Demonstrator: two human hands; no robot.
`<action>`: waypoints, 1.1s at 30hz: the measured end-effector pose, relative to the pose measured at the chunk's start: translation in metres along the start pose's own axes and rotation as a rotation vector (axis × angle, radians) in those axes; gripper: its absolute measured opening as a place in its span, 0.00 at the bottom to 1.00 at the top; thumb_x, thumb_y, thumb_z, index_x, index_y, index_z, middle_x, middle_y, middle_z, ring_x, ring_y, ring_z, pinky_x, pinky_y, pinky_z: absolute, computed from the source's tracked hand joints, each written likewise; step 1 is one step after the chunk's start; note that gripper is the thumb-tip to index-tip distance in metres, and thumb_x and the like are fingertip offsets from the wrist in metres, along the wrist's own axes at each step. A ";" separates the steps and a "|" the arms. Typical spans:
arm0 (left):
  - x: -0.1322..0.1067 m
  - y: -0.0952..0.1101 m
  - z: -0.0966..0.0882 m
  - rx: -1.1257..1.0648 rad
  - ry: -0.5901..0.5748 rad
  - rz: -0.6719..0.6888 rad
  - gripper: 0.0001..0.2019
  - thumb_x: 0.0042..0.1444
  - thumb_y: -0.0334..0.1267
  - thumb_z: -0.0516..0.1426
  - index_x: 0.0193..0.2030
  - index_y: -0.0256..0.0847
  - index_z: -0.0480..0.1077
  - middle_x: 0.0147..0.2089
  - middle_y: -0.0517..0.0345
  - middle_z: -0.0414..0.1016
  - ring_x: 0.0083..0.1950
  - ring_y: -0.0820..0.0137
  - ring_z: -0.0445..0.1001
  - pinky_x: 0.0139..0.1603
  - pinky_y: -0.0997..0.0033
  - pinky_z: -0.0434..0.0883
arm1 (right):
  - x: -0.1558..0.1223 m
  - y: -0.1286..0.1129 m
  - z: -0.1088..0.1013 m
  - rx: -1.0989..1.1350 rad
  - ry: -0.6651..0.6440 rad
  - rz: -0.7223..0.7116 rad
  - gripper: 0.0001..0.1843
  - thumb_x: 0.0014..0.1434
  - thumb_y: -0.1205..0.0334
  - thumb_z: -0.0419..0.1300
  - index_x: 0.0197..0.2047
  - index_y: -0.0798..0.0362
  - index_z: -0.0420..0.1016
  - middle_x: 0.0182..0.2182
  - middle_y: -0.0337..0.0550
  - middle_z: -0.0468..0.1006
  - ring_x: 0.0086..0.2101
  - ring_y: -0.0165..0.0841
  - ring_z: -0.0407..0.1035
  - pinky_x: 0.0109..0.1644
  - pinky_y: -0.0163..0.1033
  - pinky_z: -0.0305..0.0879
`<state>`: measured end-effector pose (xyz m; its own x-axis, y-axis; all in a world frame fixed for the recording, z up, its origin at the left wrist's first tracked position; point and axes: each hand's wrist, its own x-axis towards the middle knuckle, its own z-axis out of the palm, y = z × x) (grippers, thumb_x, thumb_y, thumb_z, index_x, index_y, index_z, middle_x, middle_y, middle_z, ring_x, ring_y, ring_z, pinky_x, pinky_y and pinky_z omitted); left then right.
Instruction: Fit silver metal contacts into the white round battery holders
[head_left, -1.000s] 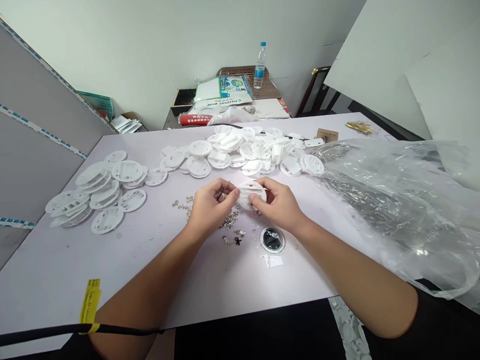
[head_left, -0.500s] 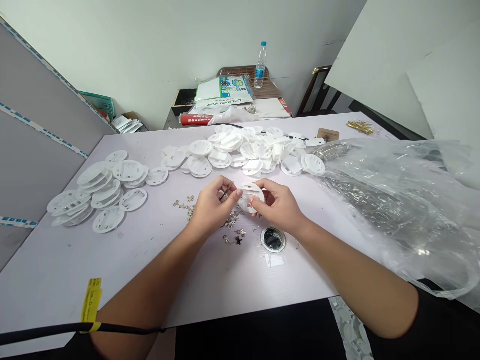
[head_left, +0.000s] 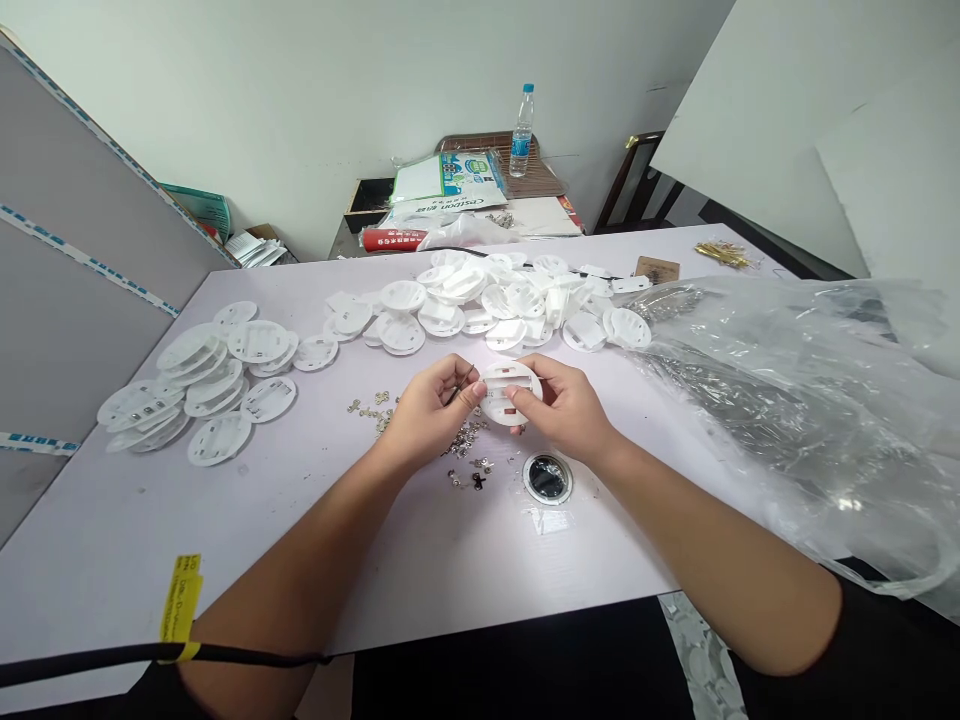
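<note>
Over the middle of the table, my right hand (head_left: 562, 405) grips a round white plastic disc (head_left: 511, 378) with slots, its thumb across the face. My left hand (head_left: 439, 405) is closed at the disc's left edge, thumb against the forefinger. A thin dark strip shows between its fingers, too small to name; whether this hand also presses the disc I cannot tell. Small metal clips (head_left: 466, 440) lie scattered on the table below and left of the hands. A round dark hole with a pale rim (head_left: 547, 480) sits in the tabletop near my right wrist.
White discs lie heaped at the back (head_left: 465, 290) and stacked at the left (head_left: 202, 375). A clear plastic bag of metal parts (head_left: 742, 400) covers the right side. Gold pins (head_left: 720, 254) lie far right. A black cable (head_left: 97, 660) with a yellow tag crosses the lower left.
The disc has turned to face the camera more squarely and shifted slightly right, along with my right hand. My left hand has barely moved.
</note>
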<state>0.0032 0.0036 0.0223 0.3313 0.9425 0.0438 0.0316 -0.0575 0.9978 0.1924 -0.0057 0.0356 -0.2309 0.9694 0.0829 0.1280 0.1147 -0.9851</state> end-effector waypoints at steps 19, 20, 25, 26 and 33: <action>-0.001 0.001 0.000 -0.104 -0.120 -0.039 0.16 0.63 0.50 0.58 0.36 0.40 0.61 0.29 0.64 0.62 0.25 0.80 0.57 0.24 0.77 0.56 | -0.002 0.001 -0.001 -0.043 0.003 -0.032 0.12 0.60 0.54 0.63 0.43 0.52 0.75 0.31 0.41 0.75 0.28 0.33 0.73 0.24 0.38 0.76; -0.001 0.001 -0.001 -0.113 -0.120 -0.038 0.16 0.63 0.50 0.58 0.37 0.40 0.62 0.29 0.64 0.62 0.25 0.80 0.57 0.24 0.77 0.56 | -0.002 0.001 -0.001 -0.041 0.007 -0.033 0.12 0.60 0.54 0.63 0.43 0.52 0.75 0.31 0.41 0.75 0.28 0.34 0.73 0.24 0.39 0.76; -0.002 0.008 -0.001 -0.105 -0.125 -0.051 0.17 0.62 0.51 0.59 0.36 0.39 0.62 0.30 0.62 0.65 0.24 0.80 0.58 0.23 0.76 0.55 | -0.003 -0.001 -0.001 -0.026 0.001 -0.047 0.11 0.61 0.54 0.62 0.42 0.52 0.75 0.30 0.41 0.75 0.27 0.33 0.73 0.24 0.39 0.76; -0.003 0.009 -0.001 -0.103 -0.126 -0.053 0.17 0.62 0.51 0.59 0.36 0.39 0.62 0.29 0.62 0.65 0.24 0.80 0.59 0.23 0.76 0.55 | -0.003 -0.001 -0.001 -0.026 -0.001 -0.052 0.11 0.61 0.54 0.62 0.42 0.52 0.75 0.30 0.40 0.75 0.27 0.33 0.72 0.24 0.39 0.75; -0.003 0.003 0.000 -0.056 -0.085 0.007 0.16 0.64 0.50 0.57 0.34 0.40 0.61 0.27 0.64 0.62 0.25 0.78 0.57 0.24 0.76 0.55 | -0.004 -0.001 -0.003 -0.239 0.016 -0.203 0.10 0.64 0.55 0.59 0.42 0.52 0.76 0.31 0.41 0.73 0.29 0.32 0.68 0.30 0.38 0.68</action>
<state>0.0025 0.0006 0.0255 0.4101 0.9107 0.0487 -0.0225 -0.0432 0.9988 0.1959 -0.0096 0.0362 -0.2601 0.9245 0.2788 0.3039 0.3525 -0.8851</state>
